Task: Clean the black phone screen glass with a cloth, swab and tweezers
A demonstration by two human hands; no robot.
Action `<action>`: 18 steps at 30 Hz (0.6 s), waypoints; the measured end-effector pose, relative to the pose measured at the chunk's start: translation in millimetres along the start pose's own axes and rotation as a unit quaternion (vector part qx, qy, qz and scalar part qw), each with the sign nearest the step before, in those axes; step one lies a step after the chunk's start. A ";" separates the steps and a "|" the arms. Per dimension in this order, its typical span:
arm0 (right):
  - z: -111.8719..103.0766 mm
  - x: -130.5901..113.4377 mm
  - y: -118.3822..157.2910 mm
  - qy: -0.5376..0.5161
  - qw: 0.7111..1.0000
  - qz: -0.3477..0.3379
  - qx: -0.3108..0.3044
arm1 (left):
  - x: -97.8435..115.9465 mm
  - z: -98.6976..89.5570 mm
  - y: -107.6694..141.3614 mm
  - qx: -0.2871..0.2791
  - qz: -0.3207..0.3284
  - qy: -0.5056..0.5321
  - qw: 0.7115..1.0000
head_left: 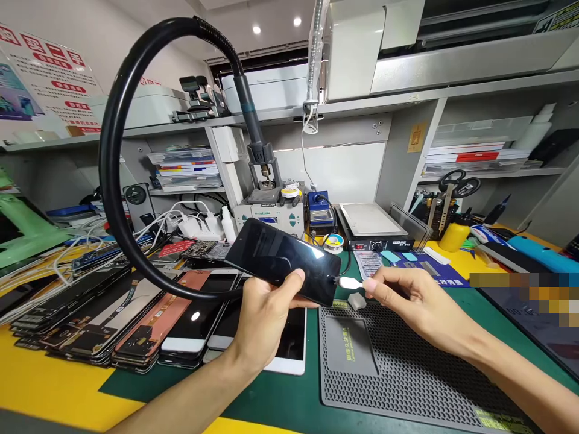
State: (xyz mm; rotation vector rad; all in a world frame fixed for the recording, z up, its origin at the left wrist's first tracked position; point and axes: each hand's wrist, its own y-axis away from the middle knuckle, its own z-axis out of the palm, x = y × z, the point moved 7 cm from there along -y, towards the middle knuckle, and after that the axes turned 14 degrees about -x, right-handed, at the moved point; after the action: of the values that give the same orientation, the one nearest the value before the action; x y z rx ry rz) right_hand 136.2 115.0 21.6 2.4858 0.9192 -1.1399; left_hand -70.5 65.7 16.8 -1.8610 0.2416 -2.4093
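Observation:
My left hand (271, 310) grips a black smartphone (289, 259), thumb on the glass and fingers underneath. The phone is tilted above the bench with its dark screen facing me. Between thumb and fingers of my right hand (414, 295) is a white cable plug (350, 283), pointing at the phone's right short edge. Its metal tip is at that edge; I cannot tell whether it sits inside the port. Just below the plug lies a small whitish block (357, 301), at the top of a grey perforated repair mat (398, 361).
Stacked phone screens (181, 325) and a white-framed tablet (289, 365) lie at left and centre. A thick black hose (111, 150) arches over them from a hot air station (269, 211). Behind are a heating plate (375, 226) and a yellow bottle (455, 234). A dark screen (520, 313) lies right.

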 end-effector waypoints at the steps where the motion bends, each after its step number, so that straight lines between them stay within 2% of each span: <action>1: 3.8 -2.5 0.2 -0.001 1.000 0.001 -0.002 | -0.4 1.0 -0.1 -0.004 -0.003 0.001 1.000; 5: 9.5 -8.1 0.6 0.046 0.999 -0.004 -0.006 | -1.7 4.1 -1.2 -0.012 -0.015 0.030 0.999; 9: -2.3 0.4 1.1 0.091 0.996 0.005 0.004 | -1.2 3.9 -2.2 -0.005 -0.020 0.047 0.999; 13: -13.8 6.0 3.5 0.073 0.997 0.011 0.031 | 1.7 4.8 -2.0 -0.013 -0.008 0.037 0.999; 18: -15.9 3.7 5.2 0.019 0.999 -0.004 0.044 | -1.0 4.9 -2.3 -0.024 -0.016 0.032 0.999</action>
State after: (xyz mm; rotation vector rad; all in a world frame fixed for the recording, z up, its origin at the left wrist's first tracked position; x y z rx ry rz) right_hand 150.7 120.0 29.1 2.5840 0.9102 -1.1626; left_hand -65.5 67.8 17.5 -1.8235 0.2782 -2.5093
